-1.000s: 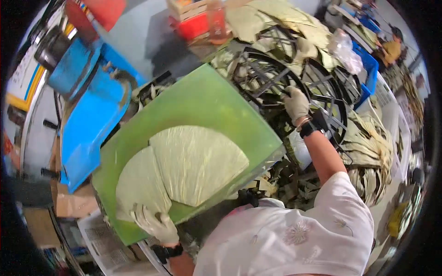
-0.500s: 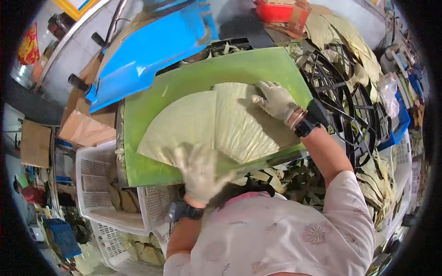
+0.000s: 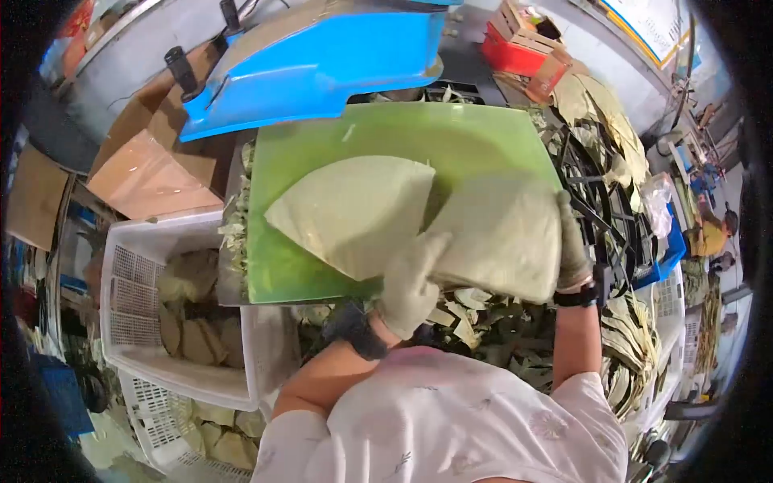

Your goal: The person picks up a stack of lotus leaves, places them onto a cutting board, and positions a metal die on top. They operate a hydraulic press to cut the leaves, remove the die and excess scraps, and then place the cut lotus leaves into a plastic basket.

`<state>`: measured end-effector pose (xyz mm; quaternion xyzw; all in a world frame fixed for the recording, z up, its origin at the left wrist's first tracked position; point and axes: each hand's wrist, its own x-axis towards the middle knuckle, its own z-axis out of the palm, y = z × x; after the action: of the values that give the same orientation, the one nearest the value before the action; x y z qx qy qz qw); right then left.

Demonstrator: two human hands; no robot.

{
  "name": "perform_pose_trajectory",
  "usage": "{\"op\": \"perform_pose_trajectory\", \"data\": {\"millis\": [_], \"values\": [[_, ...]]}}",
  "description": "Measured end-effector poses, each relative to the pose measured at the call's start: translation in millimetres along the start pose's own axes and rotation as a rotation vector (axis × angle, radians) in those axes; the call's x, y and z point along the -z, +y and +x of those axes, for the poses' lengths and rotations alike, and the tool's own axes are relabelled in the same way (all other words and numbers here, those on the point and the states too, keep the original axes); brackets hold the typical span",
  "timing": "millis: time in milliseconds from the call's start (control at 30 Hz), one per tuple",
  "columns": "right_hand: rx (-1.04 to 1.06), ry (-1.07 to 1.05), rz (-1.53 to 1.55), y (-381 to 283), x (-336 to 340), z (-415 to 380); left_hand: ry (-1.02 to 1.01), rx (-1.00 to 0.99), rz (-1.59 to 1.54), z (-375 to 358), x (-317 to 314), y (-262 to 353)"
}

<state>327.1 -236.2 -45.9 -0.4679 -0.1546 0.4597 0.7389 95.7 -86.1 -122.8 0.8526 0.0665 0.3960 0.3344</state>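
left hand [image 3: 409, 283]: gloved, gripped the near left edge of the lifted leaf piece, fingers curled on it; dark watch on that wrist.
right hand [image 3: 572, 249]: gloved, clasped the right edge of the same piece, mostly hidden behind it; dark watch [image 3: 581, 296] at the wrist.
lifted leaf piece [image 3: 503, 237]: pale green, fan-shaped, blurred; held between both hands over the near right corner of the green board, partly overhanging its edge.
second leaf piece [image 3: 354, 213]: same pale green, lay flat on the board, left of centre, its point toward the left edge; whether it touched the held piece, cannot tell.
green board [image 3: 451, 133]: flat cutting surface on the tabletop; far part bare.
blue machine cover [image 3: 314, 60]: just beyond the board's far edge, black handles at its left end.
leaf scraps [image 3: 483, 326]: heap of trimmings under the board's near edge, in front of the person.
white crates [image 3: 173, 322]: off the board's left edge, holding darker leaf pieces.
black metal frames [image 3: 604, 209]: ring-shaped, off the right edge, with stacked dried leaves around.
red box [image 3: 515, 52]: beyond the far right corner.
cardboard [image 3: 145, 173]: off the far left corner.
other person [image 3: 708, 233]: far right, small, well apart.
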Motion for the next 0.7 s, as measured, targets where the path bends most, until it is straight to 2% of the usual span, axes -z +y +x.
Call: {"op": "perform_pose_trajectory", "data": {"millis": [67,100,133,200,233,300,333,400,433,467,533,567,633,700], "values": [[0.411,-0.117,-0.327,6.4,-7.3,14.5,0.275,0.367,-0.286,-1.1,11.5,0.6],[0.437,-0.162,-0.464,1.8,-31.2,15.8,0.373,0.433,-0.424,-4.1,19.8,-4.6],[0.436,-0.164,-0.46,10.8,-49.5,25.0,0.389,0.496,-0.408,-6.7,39.4,4.7],[0.516,-0.235,-0.831,26.3,-76.6,43.5,0.318,0.732,-0.475,-14.3,67.5,10.1],[0.513,-0.245,-0.825,33.3,-73.2,56.1,0.324,0.736,-0.467,-38.7,73.4,-3.1],[0.346,-0.461,-1.243,54.0,-66.3,91.0,0.139,0.744,-0.538,-103.4,76.5,-32.3],[0.355,-0.482,-1.235,52.9,-68.7,105.2,0.155,0.745,-0.521,-106.4,86.3,-21.2],[0.522,-0.298,-1.447,51.7,-69.4,127.9,0.328,1.121,-0.905,-114.2,105.8,8.8],[0.362,-0.207,-1.363,40.6,-94.5,125.3,0.408,1.165,-1.046,-127.2,109.8,2.5],[0.353,-0.215,-1.348,42.5,-95.3,144.9,0.413,1.178,-1.031,-137.0,109.4,4.8],[0.793,-0.327,-1.42,53.1,-90.1,188.3,0.54,1.195,-0.823,-129.3,109.2,19.7],[0.796,-0.334,-1.414,65.6,-86.5,195.0,0.573,1.161,-0.941,-130.3,110.6,17.5],[0.495,-0.311,-1.6,85.1,-92.7,202.3,0.629,1.165,-0.968,-127.6,106.9,16.4],[0.56,-0.331,-1.713,101.8,-104.0,181.9,0.686,1.169,-0.998,-123.2,105.4,16.4]]}}
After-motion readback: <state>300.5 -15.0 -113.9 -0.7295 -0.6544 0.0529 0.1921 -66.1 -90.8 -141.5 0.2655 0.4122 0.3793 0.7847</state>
